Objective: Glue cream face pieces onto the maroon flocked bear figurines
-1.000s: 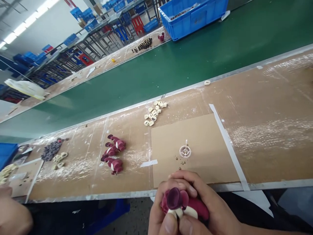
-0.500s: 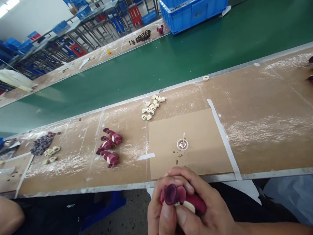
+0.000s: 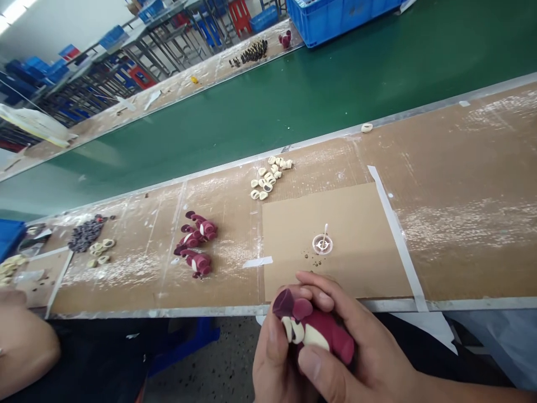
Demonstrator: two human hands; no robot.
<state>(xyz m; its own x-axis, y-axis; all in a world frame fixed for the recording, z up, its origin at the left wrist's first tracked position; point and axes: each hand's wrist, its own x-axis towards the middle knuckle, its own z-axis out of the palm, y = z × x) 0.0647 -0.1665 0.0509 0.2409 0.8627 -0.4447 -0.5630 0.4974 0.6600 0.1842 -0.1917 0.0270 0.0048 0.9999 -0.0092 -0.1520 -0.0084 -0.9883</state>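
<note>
Maroon figurine [image 3: 331, 330], held at the near edge of the worktop [image 3: 230, 288] in two bare hands. Judged by its look, it should handle as light and fairly stiff, with a matt surface unlikely to slip. The thin, dark cup-shaped part [image 3: 283, 303] and the small cream piece [image 3: 297, 332] seem the likeliest to suffer under pressure — the rounded body offers the safer hold.

The left hand [image 3: 271, 366] is closed about the figurine's cupped end, its thumb just beside the cream piece. The right hand [image 3: 371, 358] grips the body, fingers curled over the far side and thumb along the near side. The figurine thus lies tilted between the two sets of fingers, cupped end toward the left, rounded end toward the right palm.

Just beyond the fingers, on a cardboard sheet [image 3: 293, 224], stands a clear dish [image 3: 330, 246] with a slender stick [image 3: 326, 229] in it. Left of the fingers lie similar maroon figurines [image 3: 199, 263], close together; farther ahead, a cluster of cream rings [image 3: 269, 177]. Well beyond — across a green belt [image 3: 235, 123] — sits a blue crate [image 3: 335, 22].
</note>
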